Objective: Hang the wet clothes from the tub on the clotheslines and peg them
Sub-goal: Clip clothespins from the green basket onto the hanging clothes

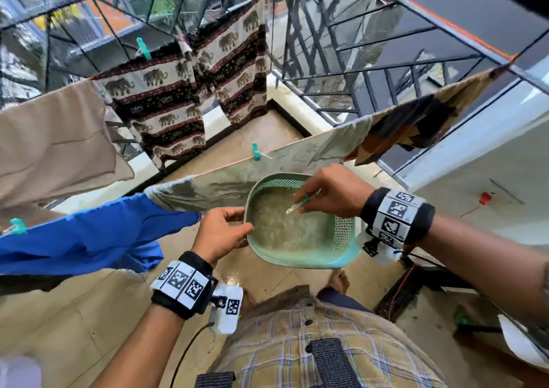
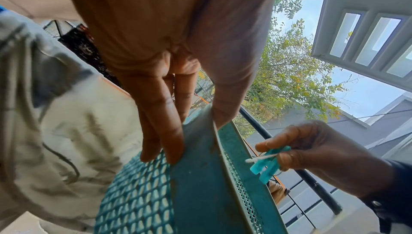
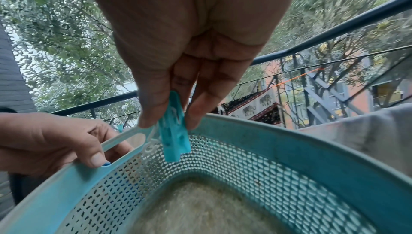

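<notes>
the right hand (image 1: 332, 191) pinches a teal peg (image 3: 175, 139) between thumb and fingers, just above the inside of a teal mesh basket (image 1: 341, 233). the left hand (image 1: 221, 233) grips the basket's rim at its handle slot, holding it up tilted in front of the body. just behind the basket a pale cloth (image 1: 297, 156) hangs on a line with a peg, beside a blue garment (image 1: 89, 233). farther off hang elephant-print trousers (image 1: 166, 102), pegged, and a beige cloth (image 1: 53, 138).
</notes>
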